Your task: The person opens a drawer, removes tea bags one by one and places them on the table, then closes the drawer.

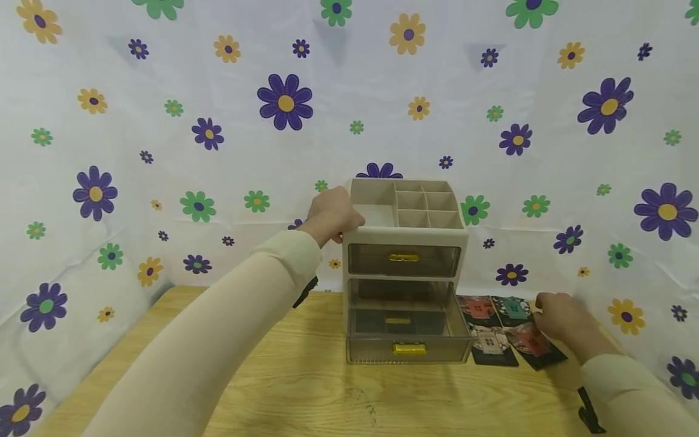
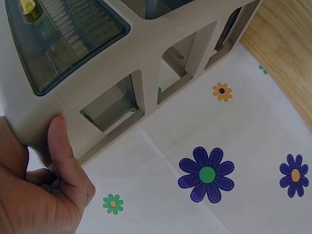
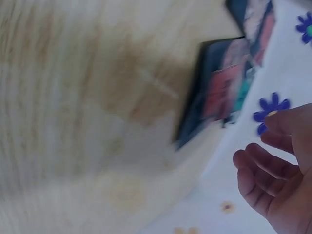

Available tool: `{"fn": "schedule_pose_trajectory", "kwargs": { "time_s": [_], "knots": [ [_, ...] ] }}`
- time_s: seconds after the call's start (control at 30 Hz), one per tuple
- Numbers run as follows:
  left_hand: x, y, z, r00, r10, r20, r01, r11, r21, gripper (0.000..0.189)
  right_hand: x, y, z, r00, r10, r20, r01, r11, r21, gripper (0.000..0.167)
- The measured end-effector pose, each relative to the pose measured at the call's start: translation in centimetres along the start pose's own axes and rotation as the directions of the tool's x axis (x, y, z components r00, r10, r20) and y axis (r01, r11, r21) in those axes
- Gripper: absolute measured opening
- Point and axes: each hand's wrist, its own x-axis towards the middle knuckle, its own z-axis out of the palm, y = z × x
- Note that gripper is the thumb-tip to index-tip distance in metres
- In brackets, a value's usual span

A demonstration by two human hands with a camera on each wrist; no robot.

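A beige desktop drawer organizer (image 1: 404, 233) stands near the back of the table, with divided compartments on top. Its upper drawer (image 1: 377, 260) is closed, while a lower see-through drawer (image 1: 377, 351) with a gold handle is pulled out. My left hand (image 1: 334, 211) grips the organizer's upper left corner, the thumb lying on the side frame in the left wrist view. To the right lie several flat, dark-edged picture packets (image 1: 489, 341). Close by the right-hand packets is my right hand (image 1: 565, 321); in the right wrist view its fingers (image 3: 273, 161) are loosely bent with nothing between them.
The wood-grain table (image 1: 295, 382) spreads out in front of the organizer. A white flower-print cloth (image 1: 338, 79) hangs behind and along both sides, right against the table's back edge. The open drawer's front reaches close to the packets.
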Motion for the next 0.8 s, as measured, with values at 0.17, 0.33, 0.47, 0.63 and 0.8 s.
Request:
{"fn": "schedule_pose_trajectory", "kwargs": {
  "time_s": [0.17, 0.33, 0.47, 0.63, 0.8],
  "knots": [
    [0.1, -0.1, -0.1, 1.000, -0.010, 0.002, 0.010, 1.000, -0.013, 0.026, -0.3, -2.6, -2.0, 0.995, -0.058, -0.086, 0.060, 0.998, 0.026, 0.030],
    [0.3, -0.1, 0.0, 1.000, -0.006, 0.001, 0.006, 1.000, -0.003, 0.024, -1.1, -5.8, -3.6, 0.977, -0.114, -0.179, 0.122, 0.992, 0.033, 0.028],
    [0.2, -0.1, -0.1, 1.000, -0.013, 0.000, 0.013, 1.000, -0.012, 0.024, -2.0, -8.6, -4.8, 0.931, -0.191, -0.311, 0.203, 0.979, 0.006, 0.019],
    [0.1, -0.1, -0.1, 1.000, -0.005, 0.002, 0.005, 1.000, -0.024, 0.025, -3.3, -12.1, -5.7, 0.837, -0.302, -0.457, 0.322, 0.946, -0.036, 0.013],
    [0.0, 0.0, 0.0, 1.000, -0.003, 0.006, 0.003, 1.000, -0.031, 0.027, -4.4, -15.5, -5.6, 0.722, -0.425, -0.546, 0.450, 0.888, -0.094, 0.012]
  ]
}}
